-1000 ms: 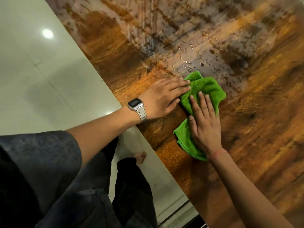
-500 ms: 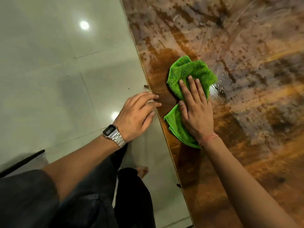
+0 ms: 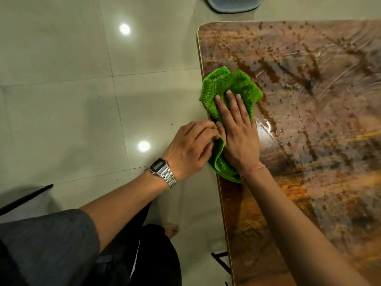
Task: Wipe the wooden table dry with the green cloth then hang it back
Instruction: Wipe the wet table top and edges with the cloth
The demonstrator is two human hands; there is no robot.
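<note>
At table (image 3: 309, 141) edge: R hand (image 3: 237, 139) flat on green cloth (image 3: 228, 87), L hand (image 3: 189, 149) pinching cloth hem; no legible text

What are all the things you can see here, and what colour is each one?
Green fluffy cloth: one, green, at the table's left edge, under the right hand.
Wet brown wooden table: one, brown, right side.
Pale tiled floor: one, grey-green, left side.
Grey mesh object: one, grey, on the floor at the top, cut off.
Silver metal wristwatch: one, silver, left wrist.
Pink thread band: one, pink, right wrist.
Left hand: one, touching the cloth's edge.
Right hand: one, flat on the cloth.
</note>
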